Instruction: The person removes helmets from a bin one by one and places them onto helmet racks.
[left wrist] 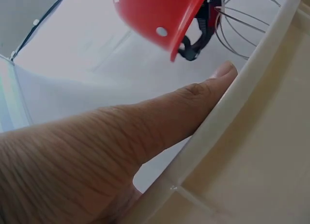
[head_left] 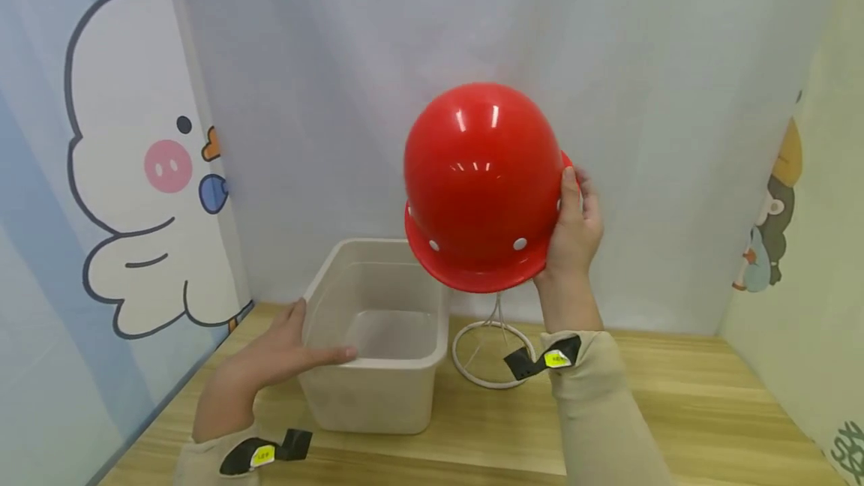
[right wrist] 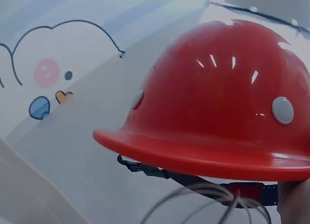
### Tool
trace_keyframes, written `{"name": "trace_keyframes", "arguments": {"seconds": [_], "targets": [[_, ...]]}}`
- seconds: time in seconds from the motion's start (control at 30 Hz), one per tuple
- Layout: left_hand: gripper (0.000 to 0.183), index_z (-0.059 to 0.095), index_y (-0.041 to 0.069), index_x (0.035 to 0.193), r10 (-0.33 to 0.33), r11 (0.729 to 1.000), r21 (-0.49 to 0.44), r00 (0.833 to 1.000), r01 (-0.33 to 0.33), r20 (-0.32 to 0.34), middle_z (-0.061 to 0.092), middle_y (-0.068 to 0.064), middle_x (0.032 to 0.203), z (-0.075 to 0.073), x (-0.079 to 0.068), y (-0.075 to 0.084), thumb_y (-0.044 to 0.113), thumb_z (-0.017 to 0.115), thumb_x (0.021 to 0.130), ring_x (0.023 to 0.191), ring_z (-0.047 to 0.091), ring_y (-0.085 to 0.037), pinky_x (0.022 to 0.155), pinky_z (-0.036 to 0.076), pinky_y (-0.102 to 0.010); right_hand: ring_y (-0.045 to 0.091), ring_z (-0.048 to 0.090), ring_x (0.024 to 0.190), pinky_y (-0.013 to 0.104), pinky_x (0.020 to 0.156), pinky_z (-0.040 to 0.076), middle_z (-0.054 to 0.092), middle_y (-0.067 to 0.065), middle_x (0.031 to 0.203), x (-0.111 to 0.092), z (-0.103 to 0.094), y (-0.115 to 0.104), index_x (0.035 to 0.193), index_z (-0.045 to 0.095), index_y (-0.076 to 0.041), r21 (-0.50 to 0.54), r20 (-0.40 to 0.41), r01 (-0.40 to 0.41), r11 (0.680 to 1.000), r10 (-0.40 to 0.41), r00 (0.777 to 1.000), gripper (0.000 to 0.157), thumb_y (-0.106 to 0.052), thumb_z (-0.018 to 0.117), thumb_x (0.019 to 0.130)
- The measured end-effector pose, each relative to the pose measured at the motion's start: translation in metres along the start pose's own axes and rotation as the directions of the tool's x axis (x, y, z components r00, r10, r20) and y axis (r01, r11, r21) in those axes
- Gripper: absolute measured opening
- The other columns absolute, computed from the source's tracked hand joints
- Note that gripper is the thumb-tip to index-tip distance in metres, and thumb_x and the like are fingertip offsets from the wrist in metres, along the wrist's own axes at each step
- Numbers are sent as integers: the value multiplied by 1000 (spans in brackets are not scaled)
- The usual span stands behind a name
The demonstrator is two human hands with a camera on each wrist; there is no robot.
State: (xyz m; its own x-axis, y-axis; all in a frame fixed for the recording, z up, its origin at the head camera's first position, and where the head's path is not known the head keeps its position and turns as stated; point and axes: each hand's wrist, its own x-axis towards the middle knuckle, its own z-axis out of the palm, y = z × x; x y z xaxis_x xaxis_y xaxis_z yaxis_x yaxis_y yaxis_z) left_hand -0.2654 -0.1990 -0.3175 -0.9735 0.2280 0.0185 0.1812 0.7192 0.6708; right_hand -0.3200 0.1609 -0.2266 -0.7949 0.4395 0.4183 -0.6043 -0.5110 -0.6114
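A red hard hat [head_left: 482, 171] is held up by my right hand [head_left: 575, 227], thumb on the outside of its right edge and the other fingers behind. Its brim is lowest towards me. A dark strap [right wrist: 186, 179] hangs under the brim. Below the hat stands a white wire stand [head_left: 495, 385] with a ring base; wire loops [left wrist: 242, 21] show close by the hat's underside. My left hand [head_left: 280, 347] rests at the near left corner of a beige plastic bin [head_left: 378, 396], its thumb stretched along the front rim and its fingers by the left side.
Bin and stand are on a wood-grain table [head_left: 675, 396]. A pale curtain [head_left: 648, 133] hangs behind. Side walls carry cartoon prints, a white duck [head_left: 128, 133] on the left and a small figure [head_left: 776, 216] on the right.
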Motion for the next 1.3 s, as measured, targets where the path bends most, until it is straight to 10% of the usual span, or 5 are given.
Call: {"name": "trace_keyframes", "arguments": {"seconds": [0.47, 0.77, 1.3], "targets": [[124, 6, 0, 159, -20, 999, 36, 1000, 20, -2, 15, -35, 156, 2, 1, -3, 63, 77, 78, 138, 29, -52, 104, 33, -73, 18, 56, 106, 29, 88, 54, 61, 1, 111, 5, -63, 26, 111, 61, -13, -34, -220, -238, 971, 225, 949, 21, -30, 66, 99], [123, 7, 0, 158, -14, 999, 31, 1000, 15, -8, 17, -34, 155, 2, 2, -3, 62, 77, 78, 138, 30, -50, 104, 34, -71, 17, 57, 102, 27, 85, 54, 64, 0, 101, 11, -75, 29, 94, 70, -14, -56, -199, -319, 946, 302, 932, 17, -31, 69, 96], [121, 9, 0, 158, -4, 999, 40, 1000, 4, -14, 19, -34, 155, 1, 0, -4, 62, 76, 79, 138, 30, -50, 104, 34, -71, 14, 58, 104, 27, 89, 52, 65, -5, 111, 8, -87, 29, 109, 69, -16, 69, -48, -397, 915, 401, 915, 19, -31, 63, 100]]}}
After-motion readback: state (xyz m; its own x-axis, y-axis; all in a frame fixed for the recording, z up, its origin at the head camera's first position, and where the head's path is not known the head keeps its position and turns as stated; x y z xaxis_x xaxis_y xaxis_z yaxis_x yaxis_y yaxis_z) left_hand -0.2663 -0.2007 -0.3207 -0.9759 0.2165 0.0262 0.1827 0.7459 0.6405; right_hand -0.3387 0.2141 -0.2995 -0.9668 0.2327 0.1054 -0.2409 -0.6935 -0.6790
